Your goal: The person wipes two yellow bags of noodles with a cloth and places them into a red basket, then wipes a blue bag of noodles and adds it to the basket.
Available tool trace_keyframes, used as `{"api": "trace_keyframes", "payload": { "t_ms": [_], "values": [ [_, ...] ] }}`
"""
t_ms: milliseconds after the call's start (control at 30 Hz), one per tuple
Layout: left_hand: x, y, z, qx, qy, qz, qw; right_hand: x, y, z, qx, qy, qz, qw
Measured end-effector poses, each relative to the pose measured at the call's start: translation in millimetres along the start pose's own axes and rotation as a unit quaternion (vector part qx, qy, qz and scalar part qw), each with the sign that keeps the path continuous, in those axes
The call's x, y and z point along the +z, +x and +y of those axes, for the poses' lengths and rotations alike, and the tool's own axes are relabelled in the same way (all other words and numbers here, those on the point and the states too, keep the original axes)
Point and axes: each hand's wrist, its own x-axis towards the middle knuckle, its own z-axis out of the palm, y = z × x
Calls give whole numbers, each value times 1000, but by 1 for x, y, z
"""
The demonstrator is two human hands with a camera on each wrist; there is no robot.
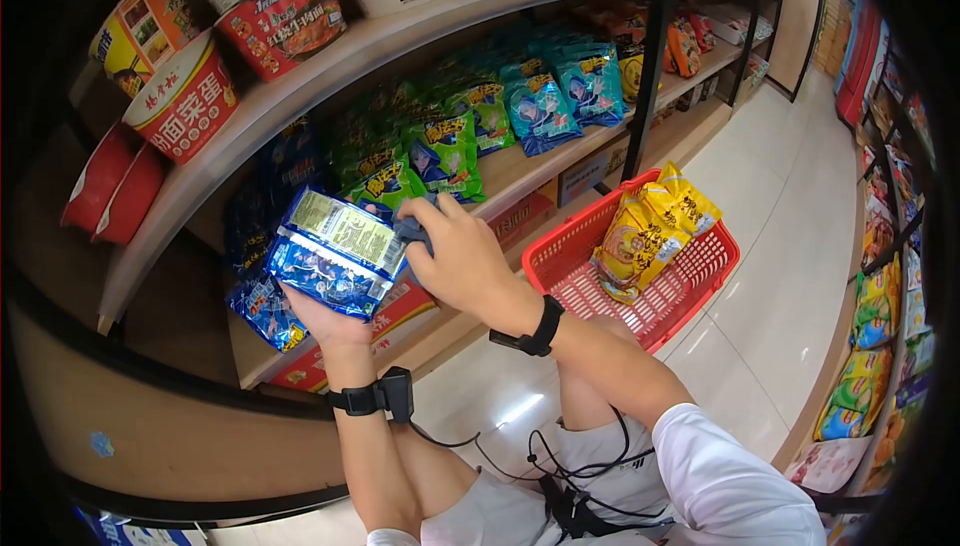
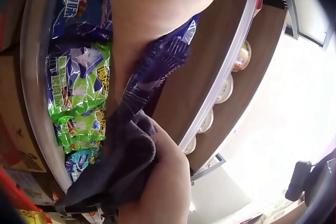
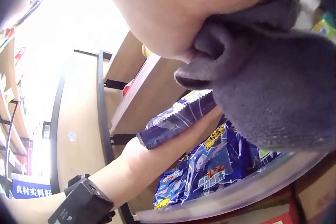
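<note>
A shiny blue snack bag [image 1: 335, 254], its back label up, lies on my left hand [image 1: 325, 321], whose palm is beneath it. My right hand [image 1: 460, 261] grips a dark grey cloth [image 1: 412, 234] at the bag's right edge. In the left wrist view the cloth [image 2: 121, 166] hangs from the right hand [image 2: 163, 176] beside the bag [image 2: 157, 71]. The right wrist view shows the cloth [image 3: 278, 82] large, with the bag [image 3: 178, 119] on the left hand [image 3: 131, 163] behind it. The left fingers are mostly hidden under the bag.
Green bags [image 1: 440, 151] and teal bags [image 1: 540, 106] fill the lower shelf, with blue bags [image 1: 265, 311] at its near end. Instant noodle tubs [image 1: 280, 26] line the shelf above. A red basket [image 1: 560, 266] holding yellow packs [image 1: 650, 231] stands on the floor at the right.
</note>
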Motion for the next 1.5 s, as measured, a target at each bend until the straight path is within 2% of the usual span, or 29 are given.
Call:
{"api": "trace_keyframes", "payload": {
  "t_ms": [200, 300, 333, 367, 500, 567, 600, 633, 700, 767, 833, 900, 967, 1100, 1200, 1300, 1367, 1500],
  "values": [
    [-6, -1, 2, 35, 25, 64, 997, -3, -4, -4, -12, -50, -20, 998],
    [6, -7, -1, 33, 29, 21, 999, -11, -3, -10, 7, -23, -53, 998],
    [14, -9, -5, 73, 57, 90, 992, -15, -2, -17, 17, 6, -65, 998],
    [23, -12, -9, 76, 68, 110, 989, -18, -2, -23, 26, 35, -78, 996],
    [25, -15, -31, 70, 115, 71, 988, -21, -7, -35, 20, 69, -40, 997],
    [12, -14, -40, 43, 141, -82, 986, -25, -8, -37, 13, 42, -13, 999],
    [19, -16, -45, 27, 153, -62, 986, -28, -6, -34, 10, 31, 2, 999],
    [32, -18, -51, 7, 110, -44, 993, -30, -5, -26, 7, 42, 4, 999],
    [35, -14, -60, -1, 167, -51, 985, -37, 1, -6, -9, 48, -8, 999],
    [37, -15, -66, 31, 314, -54, 947, -47, 4, 6, 58, 157, -32, 985],
    [29, -8, -75, 50, 417, -72, 905, -67, 6, 13, 144, 277, -70, 947],
    [16, -5, -88, 47, 437, -102, 892, -85, 6, 24, 163, 329, -61, 928],
    [26, -12, -97, -7, 408, -97, 908, -109, 4, 27, 206, 336, -53, 918],
    [33, -12, -128, -120, 326, -139, 927, -151, -4, 29, 239, 259, -39, 935],
    [39, -13, -158, -115, 325, -160, 925, -198, -14, 36, 222, 161, -2, 962],
    [45, -15, -184, -139, 311, -191, 921, -251, -30, 35, 247, 108, 61, 961],
    [48, -15, -208, -157, 313, -212, 912, -284, -35, 43, 236, 3, 48, 971],
    [53, -13, -264, -129, 376, -265, 878, -324, -44, 74, 234, -131, -58, 962]
  ]
}}
